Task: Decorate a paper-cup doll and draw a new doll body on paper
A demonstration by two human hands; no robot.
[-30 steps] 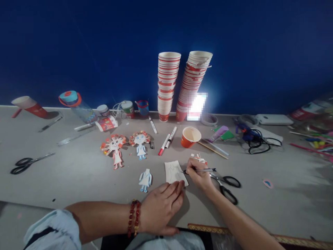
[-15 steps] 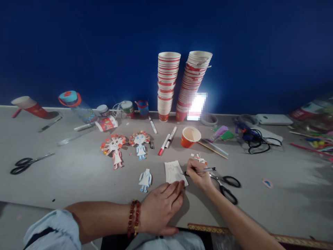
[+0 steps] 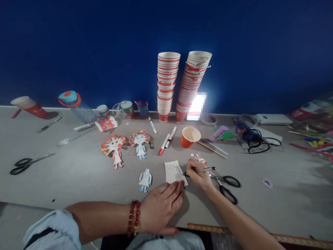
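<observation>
My right hand (image 3: 199,175) grips a pen (image 3: 205,169), its tip at the right side of a small white paper piece (image 3: 172,171) with a faint outline drawn on it. Flat on the table, my left hand (image 3: 163,205) presses the paper's lower edge with its fingertips. Left of the paper lies a cut-out paper doll body (image 3: 145,180) with blue edges and no head. Two paper dolls with fringed heads, one red (image 3: 117,156) and one blue (image 3: 141,150), lie farther back. Scissors (image 3: 223,184) with black handles rest partly behind my right hand.
Two tall paper cup stacks (image 3: 165,86) stand against the blue wall beside a bright blurred screen (image 3: 197,106). Nearer are an orange paper cup (image 3: 190,137), markers (image 3: 163,144) and paper scraps (image 3: 199,158). Another pair of scissors (image 3: 24,165) lies left; a corded glue gun (image 3: 247,133) lies right.
</observation>
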